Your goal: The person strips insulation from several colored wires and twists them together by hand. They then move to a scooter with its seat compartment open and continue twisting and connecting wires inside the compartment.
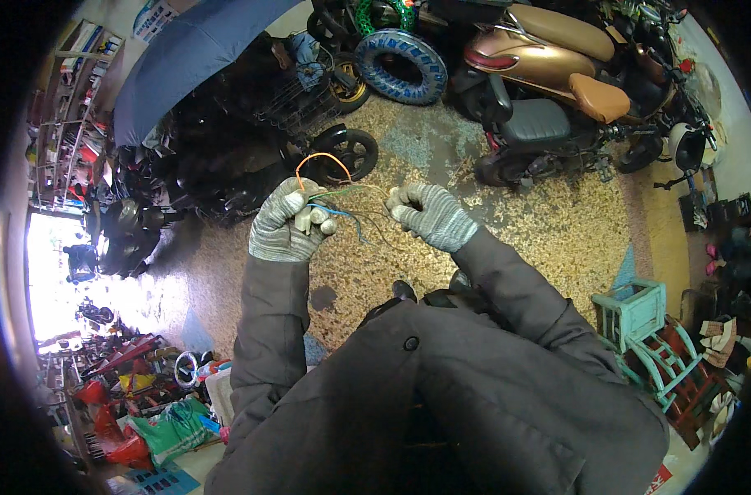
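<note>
2 gloved hands meet in the head view, raised in front of the person's dark coat (441,388) and above the speckled floor (540,231). Left hand (286,223) is clenched around a bundle of pale connector plugs (316,219), from which thin wires (342,194) fan out: 1 orange loop arching upward, green, blue and dark strands running across. Right hand (429,214) is closed, pinching the far ends of those wires between fingers and thumb, so the strands hang taut-ish between both fists. Judging by this, the wires are gathered and being sorted or separated; none looks joined to anything yet, and I cannot tell whether any end is stripped. Parked scooters (548,74) and a blue tyre (402,66) stand well beyond.
</note>
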Demonstrator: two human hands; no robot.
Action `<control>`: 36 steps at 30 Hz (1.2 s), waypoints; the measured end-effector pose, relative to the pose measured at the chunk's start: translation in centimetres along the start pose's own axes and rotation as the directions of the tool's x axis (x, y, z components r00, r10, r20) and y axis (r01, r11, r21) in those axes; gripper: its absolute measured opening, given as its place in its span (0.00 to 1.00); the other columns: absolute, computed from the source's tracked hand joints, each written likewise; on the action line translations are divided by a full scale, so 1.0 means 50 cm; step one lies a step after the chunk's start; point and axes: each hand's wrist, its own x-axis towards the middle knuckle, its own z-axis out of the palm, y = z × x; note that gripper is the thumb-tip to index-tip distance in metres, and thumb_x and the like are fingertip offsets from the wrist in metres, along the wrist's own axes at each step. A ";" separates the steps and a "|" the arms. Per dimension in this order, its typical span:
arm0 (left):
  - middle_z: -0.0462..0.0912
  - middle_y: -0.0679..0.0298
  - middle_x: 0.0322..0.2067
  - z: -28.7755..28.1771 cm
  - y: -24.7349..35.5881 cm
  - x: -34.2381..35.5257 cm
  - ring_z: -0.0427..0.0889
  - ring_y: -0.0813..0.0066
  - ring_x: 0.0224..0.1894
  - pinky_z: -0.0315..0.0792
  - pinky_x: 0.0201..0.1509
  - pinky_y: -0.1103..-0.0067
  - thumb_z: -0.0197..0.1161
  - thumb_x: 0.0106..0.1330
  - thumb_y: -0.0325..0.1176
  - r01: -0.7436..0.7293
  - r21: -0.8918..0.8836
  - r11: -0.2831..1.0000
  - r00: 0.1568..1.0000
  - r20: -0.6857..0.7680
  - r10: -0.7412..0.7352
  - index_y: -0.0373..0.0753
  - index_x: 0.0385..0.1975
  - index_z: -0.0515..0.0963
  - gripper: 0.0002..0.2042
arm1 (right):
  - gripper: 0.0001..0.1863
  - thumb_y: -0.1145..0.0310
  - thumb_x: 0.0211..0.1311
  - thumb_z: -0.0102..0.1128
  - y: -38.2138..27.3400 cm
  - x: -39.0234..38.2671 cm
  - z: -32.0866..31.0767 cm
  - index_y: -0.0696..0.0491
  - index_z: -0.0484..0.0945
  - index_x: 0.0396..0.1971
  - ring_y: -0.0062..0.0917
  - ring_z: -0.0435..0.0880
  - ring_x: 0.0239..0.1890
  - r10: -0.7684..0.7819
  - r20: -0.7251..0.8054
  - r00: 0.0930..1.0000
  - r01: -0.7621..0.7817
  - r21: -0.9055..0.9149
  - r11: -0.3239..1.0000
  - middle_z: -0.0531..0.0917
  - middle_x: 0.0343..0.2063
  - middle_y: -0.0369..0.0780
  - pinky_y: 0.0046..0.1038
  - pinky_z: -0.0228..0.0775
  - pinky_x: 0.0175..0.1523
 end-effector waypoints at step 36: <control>0.82 0.55 0.31 -0.037 0.019 -0.038 0.80 0.68 0.25 0.71 0.28 0.69 0.59 0.60 0.29 -0.050 -0.060 0.997 0.999 0.018 0.051 0.35 0.39 0.77 0.09 | 0.11 0.70 0.54 0.63 -0.028 0.060 0.098 0.57 0.80 0.37 0.30 0.83 0.35 -0.016 0.014 1.000 0.018 -0.102 0.995 0.84 0.31 0.46 0.30 0.74 0.43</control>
